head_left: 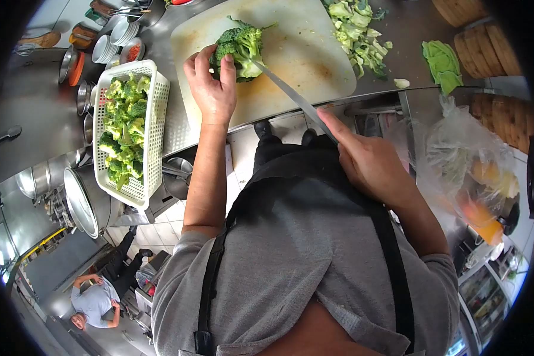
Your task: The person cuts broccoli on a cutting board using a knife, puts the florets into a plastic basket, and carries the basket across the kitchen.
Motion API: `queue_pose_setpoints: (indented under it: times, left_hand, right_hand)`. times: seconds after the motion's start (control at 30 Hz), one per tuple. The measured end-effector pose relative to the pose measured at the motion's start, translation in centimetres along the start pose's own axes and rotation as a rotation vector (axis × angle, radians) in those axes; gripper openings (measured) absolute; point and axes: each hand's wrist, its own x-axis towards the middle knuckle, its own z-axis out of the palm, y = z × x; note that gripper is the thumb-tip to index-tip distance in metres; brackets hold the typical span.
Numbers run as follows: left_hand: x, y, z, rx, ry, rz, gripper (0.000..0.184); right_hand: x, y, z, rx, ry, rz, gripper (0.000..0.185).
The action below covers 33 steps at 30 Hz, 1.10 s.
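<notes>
Mostly dark-green, bushy broccoli [243, 46], paler near the knife [295, 96].

Broccoli [247, 44] green; basket [155, 133] white; board [302, 35] white, brown-stained; apron [305, 160] black.

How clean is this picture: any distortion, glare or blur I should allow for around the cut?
Head view: strong wide-lens distortion, with black corners and bluish fringing at the side edges; head view: bright highlights on the clear plastic bag; head view: the knife, the broccoli and the left hand look reasonably sharp, without obvious motion blur.
</notes>
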Motion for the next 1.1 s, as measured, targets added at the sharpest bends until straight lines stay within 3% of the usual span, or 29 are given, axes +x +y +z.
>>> queue_pose_setpoints:
  times: [0.17,0.23,0.6,0.7,1.1]
  left_hand:
    - [0.5,-0.1,0.1,0.023,0.018,-0.028,0.031]
    - [0.9,0.2,-0.2,0.013,-0.068,-0.148,0.033]
    - [1.4,-0.2,0.4,0.001,0.017,-0.133,0.031]
    - [1.6,0.1,0.4,-0.069,-0.009,-0.285,0.031]
    - [1.0,-1.0,0.8,-0.122,0.111,-0.375,0.032]
  right_hand:
    - [0.7,0.1,0.4,0.029,0.035,-0.036,0.081]
    - [1.1,0.1,0.4,0.025,0.023,-0.034,0.082]
    - [4.2,-1.1,0.6,-0.012,-0.045,-0.003,0.084]
    - [5.2,-1.6,0.8,-0.046,-0.048,-0.005,0.085]
    - [10.4,-1.7,2.9,-0.173,-0.098,0.011,0.082]
